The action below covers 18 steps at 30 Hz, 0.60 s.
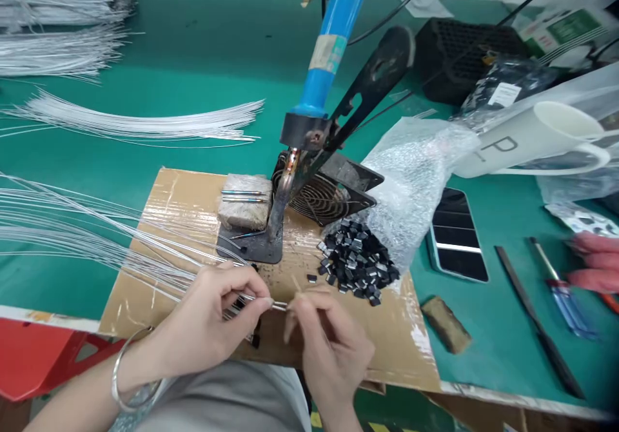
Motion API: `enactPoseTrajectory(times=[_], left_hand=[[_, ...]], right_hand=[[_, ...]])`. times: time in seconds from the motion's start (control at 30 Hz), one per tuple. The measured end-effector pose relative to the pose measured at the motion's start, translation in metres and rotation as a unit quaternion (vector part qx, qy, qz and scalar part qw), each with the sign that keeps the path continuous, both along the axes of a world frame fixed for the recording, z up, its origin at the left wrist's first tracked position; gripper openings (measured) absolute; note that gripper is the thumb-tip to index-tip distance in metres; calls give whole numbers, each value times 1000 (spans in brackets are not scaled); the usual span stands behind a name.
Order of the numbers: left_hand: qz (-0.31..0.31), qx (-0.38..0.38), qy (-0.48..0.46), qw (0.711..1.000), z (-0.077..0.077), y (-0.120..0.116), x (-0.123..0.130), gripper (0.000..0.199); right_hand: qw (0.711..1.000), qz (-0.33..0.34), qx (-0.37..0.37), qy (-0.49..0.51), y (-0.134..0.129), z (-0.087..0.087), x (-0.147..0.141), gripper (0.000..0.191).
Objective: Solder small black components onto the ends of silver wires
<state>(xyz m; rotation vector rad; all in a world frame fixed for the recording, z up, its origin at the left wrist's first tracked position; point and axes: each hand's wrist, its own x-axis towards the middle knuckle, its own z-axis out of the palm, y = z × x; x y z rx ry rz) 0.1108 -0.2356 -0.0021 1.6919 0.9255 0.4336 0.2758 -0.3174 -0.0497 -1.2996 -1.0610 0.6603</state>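
Head camera looks down on a green work mat (203,51) filling the frame, and on it, at lower centre, lies a taped cardboard sheet (406,342). Bundles of thin silvery wires (62,29) sit at the upper left, with a looser fan of wires (87,225) sweeping in from the left edge onto the cardboard. Rising through the centre is a blue-handled soldering iron (331,45) resting in its black metal stand (271,238), tip angled down beside a worn cleaning sponge (244,203). Right of that, a bubble-wrap bag (416,174) spills a pile of small black components (358,261) onto the cardboard. A white mug (536,138) lies on its side at the upper right, a dark phone (457,235) below it, then a file and a blue screwdriver (563,296) near the right edge.

Now the hands, bottom centre. Left hand (213,322), bracelet on the wrist, has thumb and forefinger pinched on the wire ends (271,302). Right hand (324,335) meets them just beside, fingers curled together at the wire tip; whether it grips a component there I cannot tell. Another person's fingers (594,264) show at the right edge.
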Motion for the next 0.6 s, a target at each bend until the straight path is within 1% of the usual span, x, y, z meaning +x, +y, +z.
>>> enactPoseTrajectory(times=[0.03,0.1,0.13,0.17,0.2,0.23,0.33,0.37,0.43,0.5,0.6], left_hand=[[17,-13,-11,1000,0,1,1,20],[51,-33,-23,998,1,4,2,21],[62,-41,-25,997,1,5,2,20],[72,-48,-26,996,0,5,2,20],[78,-54,-30,995,0,6,2,19],[85,-59,-35,994,-1,6,1,19],[100,-68,-52,991,-5,4,-1,21],[102,-70,-52,991,-6,4,-1,22],[105,-70,-45,991,-6,3,-1,25],[106,-70,-34,991,-5,4,1,26],[110,-68,-25,991,-2,5,4,24]], right_hand=[[998,0,-5,67,1,-1,3,27],[981,29,-6,190,2,-3,9,50],[972,48,-10,228,3,-3,11,60],[968,55,-19,244,4,-3,13,65],[970,50,-30,235,4,-2,12,64],[977,41,-40,208,4,-1,11,57],[992,-3,-82,94,6,8,-1,32],[992,-17,-94,77,7,11,-5,27],[991,-23,-107,78,9,14,-11,20],[991,9,-94,91,11,14,-13,16],[988,69,-67,120,12,9,-10,19]])
